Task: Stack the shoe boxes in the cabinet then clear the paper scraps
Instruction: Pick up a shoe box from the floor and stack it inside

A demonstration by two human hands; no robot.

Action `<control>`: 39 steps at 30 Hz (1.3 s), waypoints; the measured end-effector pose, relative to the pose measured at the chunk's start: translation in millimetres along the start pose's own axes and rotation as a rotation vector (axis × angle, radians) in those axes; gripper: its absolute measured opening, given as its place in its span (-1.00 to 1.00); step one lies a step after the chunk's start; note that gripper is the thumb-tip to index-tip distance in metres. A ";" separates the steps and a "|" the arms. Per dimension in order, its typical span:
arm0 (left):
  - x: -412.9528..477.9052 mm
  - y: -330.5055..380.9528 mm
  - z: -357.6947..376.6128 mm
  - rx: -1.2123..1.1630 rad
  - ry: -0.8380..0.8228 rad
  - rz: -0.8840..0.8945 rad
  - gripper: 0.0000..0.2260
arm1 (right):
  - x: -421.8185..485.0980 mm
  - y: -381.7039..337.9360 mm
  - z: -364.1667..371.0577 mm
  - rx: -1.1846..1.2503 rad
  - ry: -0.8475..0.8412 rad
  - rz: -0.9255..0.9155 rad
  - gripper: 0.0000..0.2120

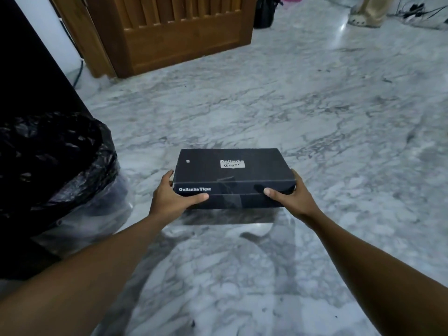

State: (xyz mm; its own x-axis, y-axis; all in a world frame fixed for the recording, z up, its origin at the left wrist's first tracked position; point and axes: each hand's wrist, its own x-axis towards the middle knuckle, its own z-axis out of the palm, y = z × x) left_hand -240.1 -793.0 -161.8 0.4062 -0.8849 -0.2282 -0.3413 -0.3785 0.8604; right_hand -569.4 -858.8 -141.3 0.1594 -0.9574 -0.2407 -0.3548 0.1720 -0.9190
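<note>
1. head view: the black shoe box (232,175) is low over the marble floor (339,117), with the left hand (173,197) and right hand (288,195) clasping its two ends.
2. better to keep it level and the lid pressed while carrying it.

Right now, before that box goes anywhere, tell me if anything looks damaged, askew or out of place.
Nothing stands out. The black shoe box is closed, lid seated squarely, held level above the marble floor with the left hand and right hand gripping its two ends. No paper scraps show on the floor in view.
</note>
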 end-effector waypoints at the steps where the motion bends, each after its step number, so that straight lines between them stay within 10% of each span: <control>1: -2.1 -3.2 0.5 -0.011 -0.012 -0.002 0.10 | -0.7 3.9 -0.3 -0.011 -0.039 0.000 -0.17; 17: -54.7 -10.5 -42.9 0.072 0.003 0.137 0.10 | -74.9 -14.8 8.2 -0.012 -0.169 -0.110 -0.16; 33: -332.5 217.8 -256.7 0.006 0.301 0.493 0.29 | -362.7 -301.6 -40.2 -0.009 -0.051 -0.516 -0.22; 39: -444.8 237.3 -346.7 -0.003 0.542 0.526 0.02 | -429.2 -374.5 -26.7 -0.093 -0.077 -0.778 -0.22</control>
State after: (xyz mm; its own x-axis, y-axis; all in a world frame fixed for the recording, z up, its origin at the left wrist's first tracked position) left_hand -207.9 -395.1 301.9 0.5507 -0.6906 0.4688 -0.6036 0.0585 0.7952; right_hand -529.5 -518.4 314.5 0.4561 -0.7755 0.4366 -0.1904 -0.5643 -0.8033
